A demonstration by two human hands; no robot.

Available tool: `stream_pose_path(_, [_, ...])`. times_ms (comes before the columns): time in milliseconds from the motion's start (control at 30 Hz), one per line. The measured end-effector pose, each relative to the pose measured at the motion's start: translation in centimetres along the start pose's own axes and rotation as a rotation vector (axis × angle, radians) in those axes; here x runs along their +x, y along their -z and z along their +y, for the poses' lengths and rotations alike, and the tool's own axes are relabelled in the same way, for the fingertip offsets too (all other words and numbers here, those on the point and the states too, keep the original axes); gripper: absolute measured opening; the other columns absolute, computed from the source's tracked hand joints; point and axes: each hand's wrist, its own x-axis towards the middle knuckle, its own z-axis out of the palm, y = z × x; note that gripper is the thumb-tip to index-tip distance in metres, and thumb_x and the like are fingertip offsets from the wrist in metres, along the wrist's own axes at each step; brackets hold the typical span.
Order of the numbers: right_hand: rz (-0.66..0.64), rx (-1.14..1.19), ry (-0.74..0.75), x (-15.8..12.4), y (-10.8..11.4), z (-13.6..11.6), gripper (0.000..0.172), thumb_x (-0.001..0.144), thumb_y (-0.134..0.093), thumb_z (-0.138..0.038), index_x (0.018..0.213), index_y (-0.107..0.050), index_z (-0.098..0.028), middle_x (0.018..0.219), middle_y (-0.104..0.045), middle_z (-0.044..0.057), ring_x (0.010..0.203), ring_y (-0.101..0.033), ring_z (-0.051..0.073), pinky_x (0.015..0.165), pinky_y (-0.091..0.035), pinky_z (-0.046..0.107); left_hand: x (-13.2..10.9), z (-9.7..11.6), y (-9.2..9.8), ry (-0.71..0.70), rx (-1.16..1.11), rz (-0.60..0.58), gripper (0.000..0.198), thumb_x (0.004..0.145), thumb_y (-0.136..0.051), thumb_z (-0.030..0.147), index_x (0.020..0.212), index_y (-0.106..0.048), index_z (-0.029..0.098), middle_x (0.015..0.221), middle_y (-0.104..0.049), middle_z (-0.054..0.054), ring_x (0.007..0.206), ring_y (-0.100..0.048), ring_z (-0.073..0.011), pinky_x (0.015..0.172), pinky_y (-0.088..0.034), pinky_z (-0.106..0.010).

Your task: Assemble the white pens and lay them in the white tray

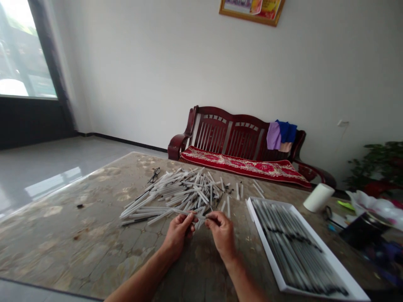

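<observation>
My left hand [180,230] is closed around a thin whitish tube [200,217], which lies across between both hands. At the tube's right end, the fingertips of my right hand [221,232] are pinched together; a small dark bit shows there, too blurred to name. Just beyond my hands lies a loose pile of white and some black tubes [179,191] on the table. To the right of my right hand stands a shallow white box [267,251] filled with rows of clear tubes with dark ends [292,243].
The patterned table [103,239] carries eyeglasses [154,175] behind the pile and a white paper roll [318,197] beyond the box. A dark cup [365,230] and a scalloped clear bowl [374,207] stand at the right. Behind is a red wooden bench [214,130].
</observation>
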Motion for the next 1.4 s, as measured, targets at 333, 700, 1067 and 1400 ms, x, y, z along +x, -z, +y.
stream_pose_path(333, [0.008, -0.359, 0.082, -0.2, -0.2, -0.2, 0.034, 0.09, -0.05, -0.042, 0.065, -0.06, -0.023, 0.057, -0.058, 0.001, 0.053, -0.052, 0.015, 0.054, -0.034, 0.023, -0.1, -0.2, -0.2, -0.014, 0.037, -0.038, 0.047, 0.058, -0.083, 0.049, 0.085, -0.069, 0.014, 0.063, -0.067, -0.001, 0.042, -0.046, -0.0061, 0.036, -0.028, -0.016])
stream_pose_path(700, [-0.093, -0.419, 0.071, -0.4, 0.2, 0.0, 0.042, 0.094, -0.039, -0.048, 0.066, -0.055, -0.021, 0.059, -0.055, -0.001, 0.057, -0.051, 0.014, 0.055, -0.034, 0.023, 0.1, -0.4, -0.1, -0.021, 0.054, -0.037, 0.048, 0.059, -0.082, 0.051, 0.084, -0.068, 0.013, 0.061, -0.066, 0.001, 0.038, -0.043, -0.0047, 0.034, -0.027, -0.015])
stream_pose_path(1067, [-0.125, -0.289, -0.036, -0.6, 0.0, 0.3, 0.047, 0.091, -0.041, -0.056, 0.061, -0.051, -0.021, 0.051, -0.049, -0.003, 0.049, -0.049, 0.012, 0.049, -0.035, 0.022, 0.1, -0.5, -0.3, -0.041, 0.067, -0.054, 0.043, 0.061, -0.08, 0.049, 0.083, -0.067, 0.015, 0.062, -0.066, 0.001, 0.039, -0.047, -0.0059, 0.033, -0.028, -0.015])
stream_pose_path(1400, [0.042, -0.131, -0.241, -0.1, -0.3, 0.2, 0.054, 0.083, -0.04, -0.068, 0.053, -0.044, -0.023, 0.042, -0.044, -0.004, 0.033, -0.04, 0.01, 0.034, -0.032, 0.022, 0.5, -0.7, 0.1, -0.147, 0.242, 0.1, 0.036, 0.07, -0.067, 0.053, 0.078, -0.057, 0.019, 0.057, -0.057, 0.006, 0.037, -0.041, -0.007, 0.035, -0.031, -0.018])
